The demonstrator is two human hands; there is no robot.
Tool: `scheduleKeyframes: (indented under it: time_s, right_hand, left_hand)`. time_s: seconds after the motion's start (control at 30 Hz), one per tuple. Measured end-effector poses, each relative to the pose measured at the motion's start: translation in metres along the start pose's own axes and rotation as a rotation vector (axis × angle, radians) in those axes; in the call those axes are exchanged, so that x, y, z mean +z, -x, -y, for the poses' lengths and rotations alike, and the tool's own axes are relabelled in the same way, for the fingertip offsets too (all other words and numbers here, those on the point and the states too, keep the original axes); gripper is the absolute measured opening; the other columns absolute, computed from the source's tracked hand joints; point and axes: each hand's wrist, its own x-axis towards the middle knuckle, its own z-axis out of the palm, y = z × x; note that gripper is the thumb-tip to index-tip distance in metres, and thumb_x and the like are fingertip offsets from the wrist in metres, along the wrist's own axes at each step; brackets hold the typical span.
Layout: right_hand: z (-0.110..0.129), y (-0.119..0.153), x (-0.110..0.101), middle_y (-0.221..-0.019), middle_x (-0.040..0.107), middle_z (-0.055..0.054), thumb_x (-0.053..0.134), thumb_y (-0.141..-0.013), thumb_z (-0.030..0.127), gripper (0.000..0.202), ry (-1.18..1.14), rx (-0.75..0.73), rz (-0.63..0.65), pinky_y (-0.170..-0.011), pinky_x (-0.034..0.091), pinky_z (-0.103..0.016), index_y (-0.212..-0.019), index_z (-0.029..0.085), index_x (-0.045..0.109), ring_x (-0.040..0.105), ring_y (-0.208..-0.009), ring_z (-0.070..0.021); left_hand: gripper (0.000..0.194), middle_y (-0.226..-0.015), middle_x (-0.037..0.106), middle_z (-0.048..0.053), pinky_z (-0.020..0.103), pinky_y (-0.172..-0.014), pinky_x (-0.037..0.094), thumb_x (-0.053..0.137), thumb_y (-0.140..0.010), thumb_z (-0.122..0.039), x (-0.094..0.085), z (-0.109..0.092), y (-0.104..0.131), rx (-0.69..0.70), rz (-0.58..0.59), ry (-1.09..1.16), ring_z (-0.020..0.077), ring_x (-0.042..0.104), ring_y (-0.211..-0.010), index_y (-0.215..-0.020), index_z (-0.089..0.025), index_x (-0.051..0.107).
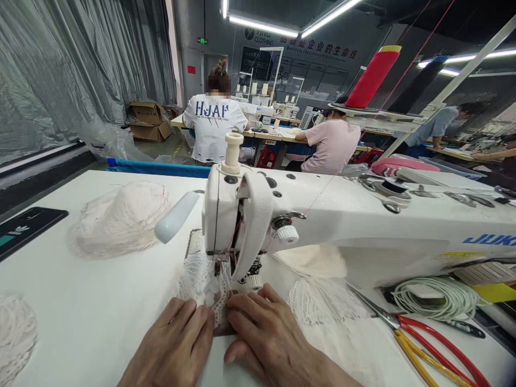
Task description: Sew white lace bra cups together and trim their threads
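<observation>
A strip of white lace (196,278) lies under the presser foot (218,266) of a white sewing machine (322,209). My left hand (177,336) bears down on the near left part of the lace, its fingers bent and close together. Right beside it, my right hand (268,330) grips the lace edge just in front of the needle area, with the thumb lower down. The fingertips of both hands are partly hidden. More pale lace with a fringed edge (320,301) spreads beneath the machine arm, to the right of my right hand.
Lace piles (123,217) lie on the left of the white table (100,306), near a phone (30,228). Red-and-yellow-handled scissors (419,338) and a coil of pale cord (437,298) are at right. A red thread cone (373,78) stands above. Several people work beyond.
</observation>
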Motion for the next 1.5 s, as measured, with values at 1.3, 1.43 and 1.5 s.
scheduleKeyframes:
  time_s: [1.3,1.43,1.5]
  right_hand:
    - [-0.005,-0.005,0.001,-0.099,0.065,-0.009,0.019,-0.094,0.056,0.059,-0.009,0.029,-0.031,-0.067,0.036,-0.034,-0.107,0.012,0.055,0.06,-0.075,-0.0186]
    - [-0.006,-0.007,0.005,-0.095,0.067,-0.01,0.014,-0.095,0.055,0.061,0.034,0.054,-0.048,-0.068,0.036,-0.035,-0.105,0.013,0.057,0.061,-0.071,-0.0182]
    - [-0.007,-0.007,0.007,-0.093,0.067,-0.01,0.015,-0.094,0.057,0.062,0.056,0.064,-0.053,-0.069,0.036,-0.035,-0.105,0.013,0.058,0.061,-0.07,-0.0181]
  left_hand:
    - [0.027,-0.095,0.058,0.006,0.041,-0.085,0.031,0.04,-0.095,-0.029,0.01,0.007,0.001,-0.228,0.214,0.379,0.0228,0.05,-0.09,-0.113,-0.018,0.056]
    - [0.025,-0.099,0.059,0.005,0.041,-0.086,0.031,0.048,-0.092,-0.027,0.01,0.014,-0.003,-0.244,0.251,0.341,0.0222,0.05,-0.091,-0.114,-0.02,0.055]
    - [0.023,-0.097,0.06,0.004,0.041,-0.085,0.032,0.053,-0.089,-0.029,0.01,0.017,-0.005,-0.248,0.27,0.323,0.0221,0.051,-0.089,-0.11,-0.021,0.057]
